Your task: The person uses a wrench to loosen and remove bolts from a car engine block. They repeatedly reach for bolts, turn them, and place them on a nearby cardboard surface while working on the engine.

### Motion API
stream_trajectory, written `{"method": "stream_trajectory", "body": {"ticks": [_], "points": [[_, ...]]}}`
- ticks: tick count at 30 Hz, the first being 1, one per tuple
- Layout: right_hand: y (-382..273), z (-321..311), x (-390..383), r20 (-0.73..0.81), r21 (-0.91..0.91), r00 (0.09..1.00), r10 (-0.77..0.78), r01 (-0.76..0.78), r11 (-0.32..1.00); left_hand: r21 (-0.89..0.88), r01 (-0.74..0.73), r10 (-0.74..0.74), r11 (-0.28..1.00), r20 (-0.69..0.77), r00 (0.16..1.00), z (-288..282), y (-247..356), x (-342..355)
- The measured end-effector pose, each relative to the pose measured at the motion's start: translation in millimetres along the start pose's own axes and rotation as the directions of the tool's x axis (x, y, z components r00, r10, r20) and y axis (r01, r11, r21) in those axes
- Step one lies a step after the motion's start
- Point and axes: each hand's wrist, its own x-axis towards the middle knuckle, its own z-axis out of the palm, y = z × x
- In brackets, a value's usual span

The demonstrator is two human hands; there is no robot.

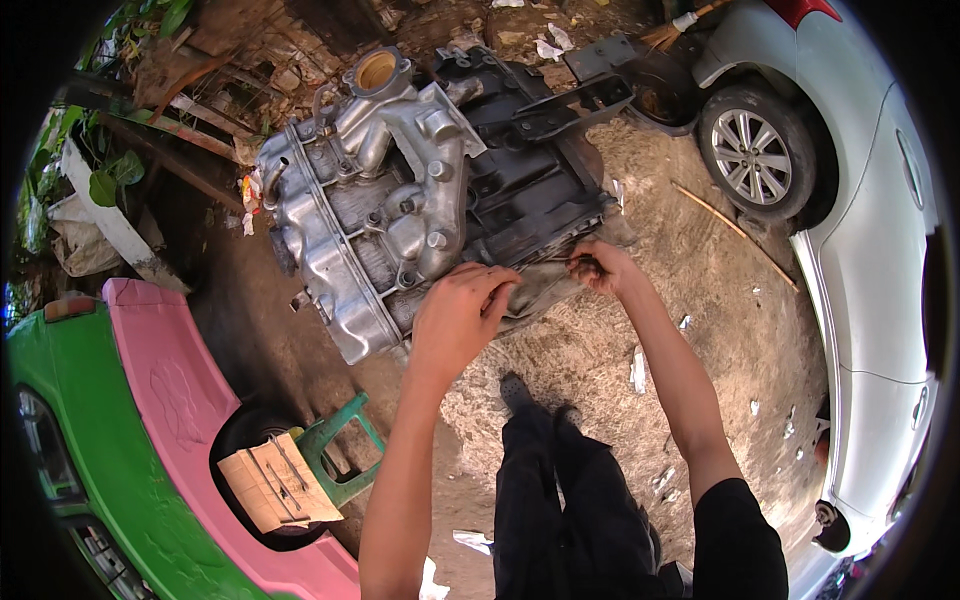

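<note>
A large engine block (340, 190) of silvery cast metal stands on the ground before me, with a branching metal manifold (438, 190) on top and a dark lower section (520, 185) at its right. My left hand (462, 312) is at the engine's near edge, its fingers bent and thumb drawn toward them; whatever is between them is hidden. Farther right, my right hand (602, 268) is closed at the near right corner of the dark section. A thin dark rod-like piece seems to run leftward from its fingers, too small to name. Greyish cloth (545, 290) lies below the engine edge.
At the right stands a silver car (860, 200) with its wheel (755, 150). A green and pink car body (165, 380) is at the left, beside a green stool (345, 450) with cardboard (275, 485) bearing thin rods. A stick (735, 235) and scraps litter the ground.
</note>
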Motion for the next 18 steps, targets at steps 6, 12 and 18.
{"method": "stream_trajectory", "body": {"ticks": [6,12,18], "points": [[9.0,3.1,-4.4,-0.022,0.285,1.000,-0.013,0.019,0.958,0.050,-0.078,0.080,0.996,-0.033,0.996,1.6,-3.8,0.4],[38.3,2.6,-13.6,0.114,0.362,0.993,-0.038,-0.005,0.932,0.040,-0.060,0.061,0.997,-0.025,0.998,0.4,-3.5,0.5],[50.1,-2.7,-14.1,0.234,0.357,0.971,-0.049,-0.038,0.933,0.011,-0.035,0.035,0.999,-0.022,0.999,1.3,-2.5,0.0]]}}
